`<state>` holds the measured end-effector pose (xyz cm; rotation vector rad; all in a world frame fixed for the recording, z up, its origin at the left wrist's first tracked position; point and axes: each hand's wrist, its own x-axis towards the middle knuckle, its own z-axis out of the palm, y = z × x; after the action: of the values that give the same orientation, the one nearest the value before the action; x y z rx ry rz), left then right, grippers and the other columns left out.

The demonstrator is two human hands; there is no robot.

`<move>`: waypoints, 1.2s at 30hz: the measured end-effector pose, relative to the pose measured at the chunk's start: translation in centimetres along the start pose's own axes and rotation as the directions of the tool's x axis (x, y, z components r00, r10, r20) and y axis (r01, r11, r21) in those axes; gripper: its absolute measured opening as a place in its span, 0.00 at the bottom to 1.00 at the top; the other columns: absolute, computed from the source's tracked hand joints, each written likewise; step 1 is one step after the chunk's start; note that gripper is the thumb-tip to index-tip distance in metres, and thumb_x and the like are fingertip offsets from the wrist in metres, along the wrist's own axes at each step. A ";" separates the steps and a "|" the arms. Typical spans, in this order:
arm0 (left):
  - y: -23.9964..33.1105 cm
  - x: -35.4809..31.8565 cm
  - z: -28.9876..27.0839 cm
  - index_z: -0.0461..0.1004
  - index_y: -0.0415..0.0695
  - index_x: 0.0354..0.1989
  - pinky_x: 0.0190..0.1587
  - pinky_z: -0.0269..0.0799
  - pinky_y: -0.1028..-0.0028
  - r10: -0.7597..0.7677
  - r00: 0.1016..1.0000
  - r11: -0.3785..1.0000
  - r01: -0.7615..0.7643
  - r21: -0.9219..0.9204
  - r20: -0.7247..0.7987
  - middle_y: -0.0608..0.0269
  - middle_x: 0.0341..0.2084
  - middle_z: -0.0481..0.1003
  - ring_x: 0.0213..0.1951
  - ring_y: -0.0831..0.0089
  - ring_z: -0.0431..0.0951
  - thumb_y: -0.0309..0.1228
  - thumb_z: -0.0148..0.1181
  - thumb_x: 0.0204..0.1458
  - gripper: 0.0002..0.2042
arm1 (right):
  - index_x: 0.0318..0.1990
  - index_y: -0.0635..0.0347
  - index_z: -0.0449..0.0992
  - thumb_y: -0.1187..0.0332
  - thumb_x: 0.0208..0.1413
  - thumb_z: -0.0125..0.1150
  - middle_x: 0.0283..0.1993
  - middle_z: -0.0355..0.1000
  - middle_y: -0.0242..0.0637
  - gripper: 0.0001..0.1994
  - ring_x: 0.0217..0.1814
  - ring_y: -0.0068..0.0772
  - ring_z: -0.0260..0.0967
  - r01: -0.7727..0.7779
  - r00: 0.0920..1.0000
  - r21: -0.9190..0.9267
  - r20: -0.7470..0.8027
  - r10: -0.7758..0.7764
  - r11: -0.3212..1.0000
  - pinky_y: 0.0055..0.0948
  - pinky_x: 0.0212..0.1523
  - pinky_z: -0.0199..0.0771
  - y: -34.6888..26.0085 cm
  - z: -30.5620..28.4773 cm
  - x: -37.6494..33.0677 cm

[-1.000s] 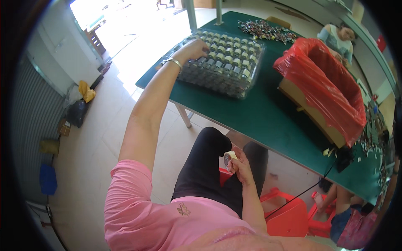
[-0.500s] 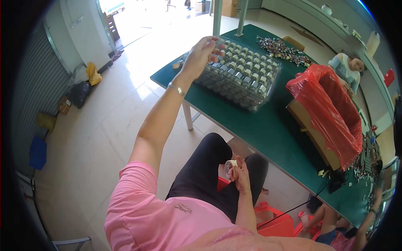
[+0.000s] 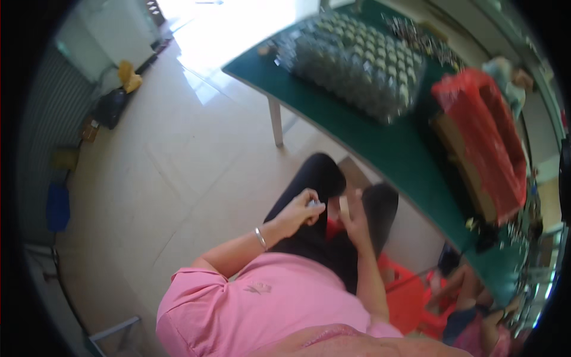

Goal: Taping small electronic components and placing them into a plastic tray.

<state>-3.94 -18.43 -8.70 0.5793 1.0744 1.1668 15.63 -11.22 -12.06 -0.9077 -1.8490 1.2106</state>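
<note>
My left hand is curled over my lap, fingers pinched on a small pale piece, and my right hand sits just beside it, closed round a small light-coloured roll; the blur hides what either thing exactly is. Both hands meet above my knees, well apart from the green table. I judge much work remains, since the big tray of small jars there looks full.
</note>
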 end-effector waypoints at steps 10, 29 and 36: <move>1.1 1.2 0.4 0.77 0.36 0.42 0.24 0.60 0.83 -0.034 0.998 0.983 0.025 -0.184 -0.045 0.68 0.22 0.71 0.23 0.84 0.67 0.32 0.56 0.60 0.11 | 0.70 0.50 0.47 0.81 0.54 0.53 0.39 0.74 0.46 0.36 0.37 0.35 0.75 -0.358 0.921 0.110 0.206 0.331 0.927 0.31 0.43 0.72 -7.4 0.0 0.0; -1.3 2.3 2.7 0.72 0.36 0.29 0.30 0.66 0.75 0.550 0.834 0.555 -0.337 0.761 -0.032 0.59 0.25 0.72 0.26 0.70 0.71 0.21 0.62 0.50 0.04 | 0.65 0.54 0.53 0.68 0.57 0.60 0.29 0.75 0.48 0.31 0.34 0.50 0.75 -0.419 0.899 -0.032 0.122 0.420 0.907 0.36 0.39 0.71 -4.1 -0.4 -1.4; -0.5 2.6 2.5 0.77 0.37 0.37 0.34 0.68 0.76 0.270 0.958 0.667 -0.112 0.736 -0.099 0.59 0.28 0.76 0.29 0.74 0.74 0.24 0.62 0.52 0.06 | 0.62 0.55 0.56 0.70 0.56 0.59 0.34 0.76 0.50 0.27 0.37 0.54 0.75 -0.375 0.927 0.081 0.056 0.371 0.924 0.38 0.39 0.71 -3.3 -0.9 -2.2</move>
<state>-1.43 -15.81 -8.98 1.2464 1.7073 0.9535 16.91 -13.73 -9.19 -1.2313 -1.6815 1.5376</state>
